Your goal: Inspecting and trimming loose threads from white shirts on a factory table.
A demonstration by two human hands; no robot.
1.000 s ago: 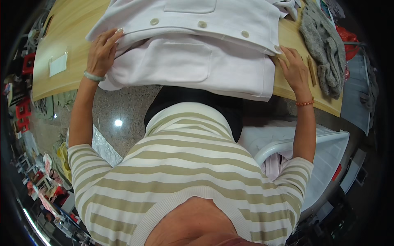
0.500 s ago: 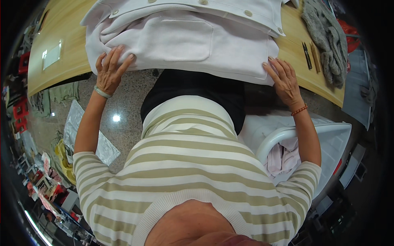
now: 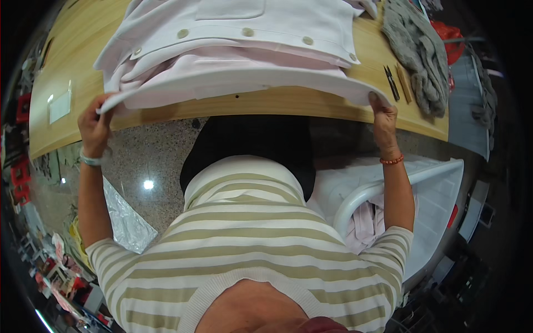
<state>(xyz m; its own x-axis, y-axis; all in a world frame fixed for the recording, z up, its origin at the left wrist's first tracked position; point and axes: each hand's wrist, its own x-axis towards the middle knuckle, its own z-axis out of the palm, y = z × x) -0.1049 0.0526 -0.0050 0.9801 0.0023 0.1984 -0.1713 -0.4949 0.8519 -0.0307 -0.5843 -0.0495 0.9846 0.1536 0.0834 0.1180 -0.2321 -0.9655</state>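
A pale pinkish-white buttoned cardigan (image 3: 222,47) lies over the wooden table, with a row of round buttons across it and part of a patch pocket near the top of the view. Its near edge is lifted into a long curved band, raised off the tabletop. At the left end of that edge, my left hand (image 3: 95,126) is closed on the fabric. My right hand (image 3: 384,123) pinches the other end, thumb on top. Both arms reach forward, wide apart, and folds of the cardigan bunch behind the raised edge.
Right of the cardigan on the table (image 3: 266,105) lie small black snips (image 3: 391,83), a wooden-coloured stick (image 3: 403,83) and a grey knitted piece (image 3: 419,55). A clear flat packet (image 3: 60,106) is at the left. Beside me stands a white bin (image 3: 433,194) with pinkish garments inside.
Both hands have gone from resting on the fabric to gripping its near edge, which is now lifted. The pocketed layer has turned back, and the button row appears nearer.
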